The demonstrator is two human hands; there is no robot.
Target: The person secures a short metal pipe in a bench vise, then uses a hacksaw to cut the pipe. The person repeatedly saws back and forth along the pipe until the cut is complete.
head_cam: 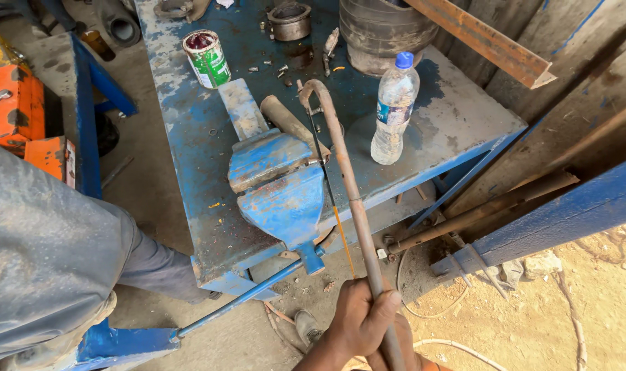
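My left hand [359, 324] is closed around the near end of a rusty bent rod [347, 178], a home-made saw frame. The rod runs up and away to a hook at its far end above the bench. A thin blade [330, 199] hangs under the rod and passes just beside the right edge of the jaws of a blue bench vise [277, 184]. I cannot tell if anything is clamped in the jaws. The vise is bolted to the near end of a worn blue metal bench [189, 137]. My right hand is out of view.
On the bench stand a plastic water bottle [394, 110], a green tin can [207, 59], a black rubber tube [381, 31], a metal ring [289, 20] and loose bolts. The blue vise handle [237, 301] slopes down left. Grey clothing [51, 247] fills the left edge. Rusty bars [485, 206] lean at the right.
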